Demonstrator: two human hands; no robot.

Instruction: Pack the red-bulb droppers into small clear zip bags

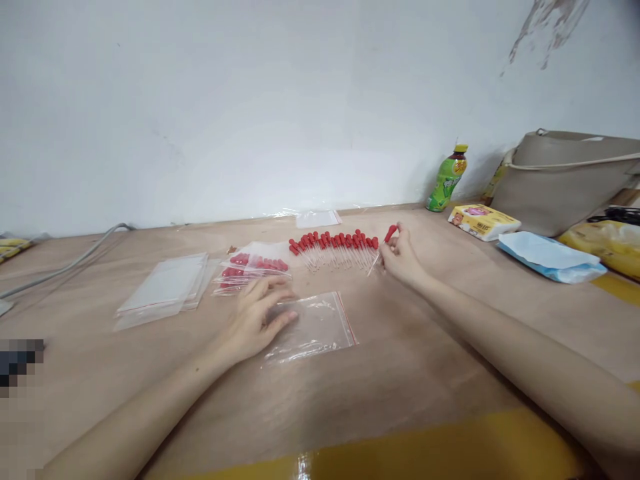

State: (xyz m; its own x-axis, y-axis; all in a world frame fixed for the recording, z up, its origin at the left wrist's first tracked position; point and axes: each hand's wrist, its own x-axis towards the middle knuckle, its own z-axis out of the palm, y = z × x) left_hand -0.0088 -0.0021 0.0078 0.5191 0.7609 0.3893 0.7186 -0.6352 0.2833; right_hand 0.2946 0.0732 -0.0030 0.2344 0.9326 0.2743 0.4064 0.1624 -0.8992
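My left hand (257, 313) rests flat with fingers spread on the left end of an empty clear zip bag (317, 327) lying on the brown table. My right hand (400, 257) pinches a red-bulbed glass dropper (386, 241) at the right end of a row of several such droppers (334, 248) lined up beyond the bag. Filled bags of droppers (253, 268) lie just past my left hand.
A stack of empty zip bags (165, 288) sits at the left. At the right stand a green bottle (447, 179), a tissue pack (483, 221), a blue cloth (547, 257) and a beige bag (565, 177). A grey cable (65, 267) runs along the far left.
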